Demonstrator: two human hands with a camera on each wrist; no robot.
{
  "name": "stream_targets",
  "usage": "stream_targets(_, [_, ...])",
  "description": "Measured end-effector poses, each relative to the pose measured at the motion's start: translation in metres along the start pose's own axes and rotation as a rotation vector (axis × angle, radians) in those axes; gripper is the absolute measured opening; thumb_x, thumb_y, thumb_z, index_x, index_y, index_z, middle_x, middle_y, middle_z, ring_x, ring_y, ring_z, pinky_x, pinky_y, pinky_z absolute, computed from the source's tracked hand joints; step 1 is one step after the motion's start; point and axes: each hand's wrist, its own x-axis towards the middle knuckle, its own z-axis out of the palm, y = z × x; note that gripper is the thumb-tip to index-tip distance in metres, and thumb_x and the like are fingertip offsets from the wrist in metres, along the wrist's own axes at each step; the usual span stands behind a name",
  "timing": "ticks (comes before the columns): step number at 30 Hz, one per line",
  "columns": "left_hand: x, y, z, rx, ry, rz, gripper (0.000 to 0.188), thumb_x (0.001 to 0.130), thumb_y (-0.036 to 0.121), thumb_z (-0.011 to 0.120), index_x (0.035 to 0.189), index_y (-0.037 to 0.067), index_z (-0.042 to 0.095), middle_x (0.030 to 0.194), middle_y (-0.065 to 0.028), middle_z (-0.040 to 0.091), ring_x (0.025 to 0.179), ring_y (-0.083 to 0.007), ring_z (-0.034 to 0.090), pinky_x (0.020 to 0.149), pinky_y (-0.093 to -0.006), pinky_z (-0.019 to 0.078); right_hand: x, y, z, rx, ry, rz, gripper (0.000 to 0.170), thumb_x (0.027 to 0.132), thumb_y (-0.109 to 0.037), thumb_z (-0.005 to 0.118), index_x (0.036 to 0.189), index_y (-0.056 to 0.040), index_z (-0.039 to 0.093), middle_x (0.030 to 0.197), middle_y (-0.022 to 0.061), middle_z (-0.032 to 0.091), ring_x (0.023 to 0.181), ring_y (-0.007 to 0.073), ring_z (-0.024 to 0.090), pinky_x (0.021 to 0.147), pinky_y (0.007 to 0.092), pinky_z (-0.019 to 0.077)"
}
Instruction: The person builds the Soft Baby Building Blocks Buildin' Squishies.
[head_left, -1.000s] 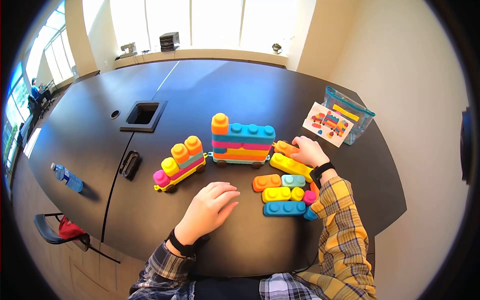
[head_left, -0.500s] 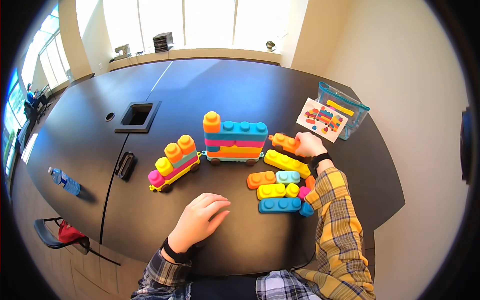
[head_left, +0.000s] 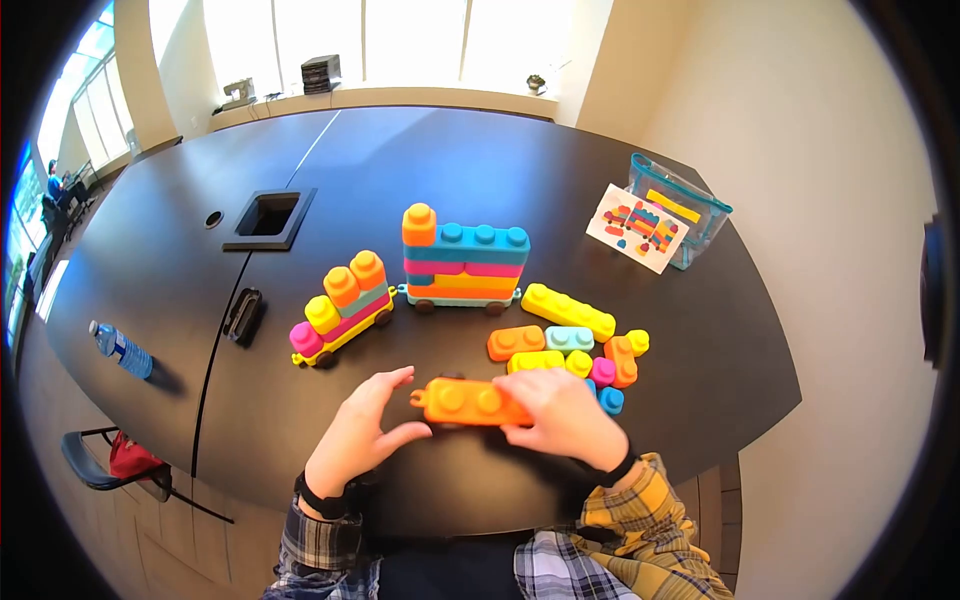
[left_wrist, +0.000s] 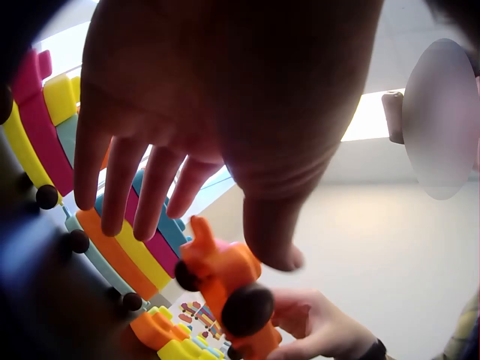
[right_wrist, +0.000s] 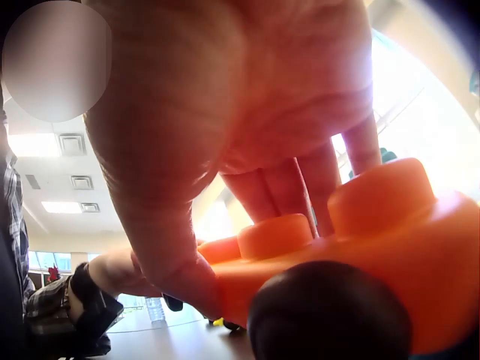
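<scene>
Surface point(head_left: 540, 180) bearing stacked wagons point(head_left: 466, 283) toward twelve, loose blocks point(head_left: 568, 310) toward one, our right hand point(head_left: 570, 415) is pinching a bare wagon point(head_left: 452, 402), left hand point(head_left: 350, 435) spreading.

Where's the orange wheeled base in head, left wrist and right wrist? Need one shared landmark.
Head: orange wheeled base just below centre.
Left wrist: lower centre, tilted, wheels showing.
Right wrist: lower right, large, cut off by the right edge.
Landmark: the right hand, holding it in all three.
</scene>
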Motion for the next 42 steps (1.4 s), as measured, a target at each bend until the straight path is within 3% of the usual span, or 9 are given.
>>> stream_targets(2, [-0.004,-0.004,0.002,-0.026,-0.140,0.006,0.098,0.074,0.036,0.097,0.152,0.003,0.048,0.143,-0.0201,0.060,0.132,-0.0395,0.059,0.111,-0.0445,0.0487,-0.002,-0.006,0.023,-0.012,-0.066,-0.036,0.055,0.075,-0.024,0.085,0.125,-0.0065,0.068,0.110,0.0101,0.073,0.103,0.0304,0.070,0.088,0.0422,0.0544])
stream_targets(3, [-0.005,-0.005,0.005,-0.016,-0.163,0.000,0.099,0.072,0.033,0.097,0.152,0.003,0.048,0.145,-0.0202,0.058,0.134,-0.0397,0.057,0.113,-0.0448,0.0479,-0.002,-0.009,0.033,-0.026,-0.106,-0.045,0.055,0.075,-0.024,0.085,0.124,-0.0066,0.068,0.109,0.0097,0.072,0.103,0.0297,0.070,0.087,0.0419,0.0539])
stream_targets(9, [-0.009,-0.020,0.024,0.125,-0.374,-0.042,0.080,0.073,0.020,0.094,0.143,0.005,0.058,0.142,-0.0165,0.058,0.132,-0.0388,0.056,0.114,-0.0442,0.0471,-0.002,-0.016,0.073,-0.053,-0.193,-0.036,0.053,0.075,-0.026,0.086,0.121,-0.0074,0.067,0.105,0.0092,0.069,0.102,0.0276,0.070,0.085,0.0411,0.0531])
stream_targets(17, [-0.007,-0.022,0.032,0.129,-0.364,-0.030,0.067,0.075,0.014,0.090,0.136,0.007,0.064,0.135,-0.0129,0.061,0.126,-0.0367,0.059,0.110,-0.0436,0.0492,-0.011,-0.014,0.074,-0.039,-0.189,0.015,0.053,0.078,-0.025,0.084,0.125,-0.0066,0.067,0.111,0.0089,0.070,0.107,0.0281,0.068,0.091,0.0417,0.0510])
stream_targets(19, [-0.007,-0.024,0.034,0.132,-0.361,-0.022,0.066,0.075,0.014,0.090,0.135,0.007,0.065,0.135,-0.0129,0.061,0.126,-0.0368,0.059,0.111,-0.0439,0.0492,-0.019,-0.009,0.073,0.058,-0.096,-0.001,0.053,0.080,-0.022,0.084,0.128,-0.0063,0.066,0.119,0.0099,0.070,0.113,0.0289,0.066,0.094,0.0414,0.0507])
stream_targets(23, [-0.009,-0.024,0.037,0.133,-0.355,-0.030,0.066,0.076,0.015,0.090,0.136,0.007,0.065,0.136,-0.0130,0.061,0.126,-0.0371,0.059,0.110,-0.0446,0.0493,-0.034,-0.004,0.055,0.114,-0.104,0.077,0.054,0.081,-0.018,0.084,0.130,-0.0054,0.066,0.125,0.0119,0.068,0.119,0.0313,0.064,0.099,0.0422,0.0511])
stream_targets(26, [-0.009,-0.019,0.036,0.146,-0.309,-0.017,0.067,0.076,0.017,0.091,0.136,0.007,0.065,0.136,-0.0131,0.061,0.127,-0.0374,0.058,0.110,-0.0450,0.0494,-0.046,-0.003,0.049,0.132,0.036,0.129,0.049,0.081,-0.014,0.085,0.127,-0.0045,0.068,0.129,0.0143,0.067,0.123,0.0357,0.063,0.106,0.0443,0.0517])
stream_targets(32, [-0.009,-0.022,0.036,0.106,-0.310,-0.029,0.063,0.074,0.016,0.092,0.131,0.007,0.068,0.132,-0.0127,0.063,0.124,-0.0363,0.062,0.107,-0.0437,0.0518,-0.060,0.009,0.059,0.231,0.049,0.173,0.033,0.086,-0.005,0.079,0.119,-0.0052,0.073,0.131,0.0149,0.067,0.120,0.0358,0.065,0.103,0.0424,0.0547])
stream_targets(42, [-0.011,-0.021,0.039,0.088,-0.272,-0.022,0.061,0.074,0.015,0.092,0.130,0.007,0.069,0.131,-0.0122,0.064,0.121,-0.0361,0.063,0.105,-0.0434,0.0533,-0.060,0.010,0.057,0.252,0.109,0.172,0.028,0.087,-0.007,0.079,0.115,-0.0048,0.074,0.126,0.0147,0.069,0.117,0.0353,0.067,0.101,0.0419,0.0554])
